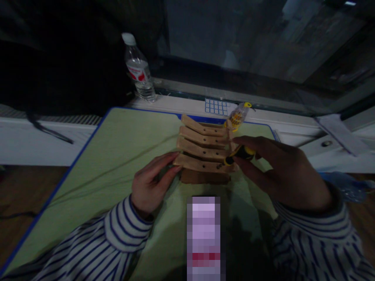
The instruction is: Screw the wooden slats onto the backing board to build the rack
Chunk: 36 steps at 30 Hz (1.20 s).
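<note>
A small wooden rack (202, 150) with several bent slats, each with dark holes, stands on the table ahead of me. My left hand (152, 181) pinches the left end of the front wooden slat (191, 162) between thumb and fingers. In my right hand (283, 168) is a short screwdriver (245, 153) with a yellow and black handle, held by thumb and fingertips. Its shaft points down and left to the right part of that front slat, where the tip seems to meet a hole. Below the slats, a darker brown piece (205, 177) shows.
The pale green table (117, 156) has a blue edge. A water bottle (140, 76) stands on the sill behind it. A yellow item in clear plastic (238, 117) lies behind the rack, beside a blue-grid sheet (216, 106). A pixelated phone-like object (203, 234) is nearest me.
</note>
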### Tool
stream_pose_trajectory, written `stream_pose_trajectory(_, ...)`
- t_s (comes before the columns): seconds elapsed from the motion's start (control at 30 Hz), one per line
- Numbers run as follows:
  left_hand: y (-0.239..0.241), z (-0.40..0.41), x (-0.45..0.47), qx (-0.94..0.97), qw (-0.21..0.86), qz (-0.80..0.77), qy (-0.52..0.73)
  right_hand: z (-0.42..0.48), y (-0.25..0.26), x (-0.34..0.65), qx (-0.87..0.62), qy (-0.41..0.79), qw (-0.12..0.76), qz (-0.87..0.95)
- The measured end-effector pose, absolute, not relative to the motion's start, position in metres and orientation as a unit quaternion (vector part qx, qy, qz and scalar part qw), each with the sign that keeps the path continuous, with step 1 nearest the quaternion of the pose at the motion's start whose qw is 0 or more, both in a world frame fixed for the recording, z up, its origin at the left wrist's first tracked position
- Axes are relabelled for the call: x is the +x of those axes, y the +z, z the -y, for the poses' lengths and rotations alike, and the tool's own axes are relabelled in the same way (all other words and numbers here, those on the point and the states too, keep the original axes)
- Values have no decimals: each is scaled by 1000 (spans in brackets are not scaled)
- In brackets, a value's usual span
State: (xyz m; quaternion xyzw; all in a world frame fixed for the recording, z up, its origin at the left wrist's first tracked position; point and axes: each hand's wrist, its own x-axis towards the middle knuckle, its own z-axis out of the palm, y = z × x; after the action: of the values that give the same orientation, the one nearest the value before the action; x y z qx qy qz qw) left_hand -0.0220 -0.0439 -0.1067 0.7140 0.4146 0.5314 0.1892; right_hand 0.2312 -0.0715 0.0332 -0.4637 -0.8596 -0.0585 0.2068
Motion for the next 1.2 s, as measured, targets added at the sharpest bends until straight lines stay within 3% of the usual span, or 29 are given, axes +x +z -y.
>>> stream_pose_trajectory(0.5,-106,43,-22,715,192,-411,532,64,27,229,-460,-27,237,855)
stream_pose_trajectory(1.2,-111,41,-20,690,205,-449,529,67,31,229,-474,-50,193,858)
